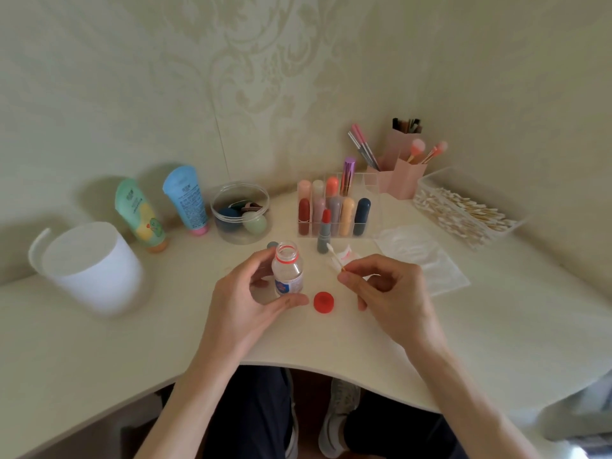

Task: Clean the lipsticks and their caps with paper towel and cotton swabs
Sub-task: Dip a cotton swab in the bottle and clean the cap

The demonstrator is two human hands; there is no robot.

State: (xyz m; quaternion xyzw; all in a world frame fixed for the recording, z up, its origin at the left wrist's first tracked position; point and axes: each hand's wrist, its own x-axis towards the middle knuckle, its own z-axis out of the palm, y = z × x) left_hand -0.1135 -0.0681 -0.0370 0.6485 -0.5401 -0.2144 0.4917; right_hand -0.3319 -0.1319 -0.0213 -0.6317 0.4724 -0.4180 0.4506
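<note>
My left hand [246, 298] holds a small clear bottle [287, 271] upright on the desk, its mouth uncapped. The bottle's red cap [324, 301] lies on the desk just to its right. My right hand [385, 284] pinches a cotton swab [335, 257] whose white tip points up-left toward the bottle. An open red lipstick [324, 230] stands behind the swab, and its grey cap [272, 245] lies behind the bottle. A crumpled stained paper towel piece [347, 253] lies by the swab.
A clear organizer [372, 188] with several capped lipsticks stands at the back. A tray of cotton swabs [463, 210] and folded paper towels [420, 253] lie on the right. A white bin [91, 263], two tubes [187, 200] and a sponge jar [241, 212] stand on the left.
</note>
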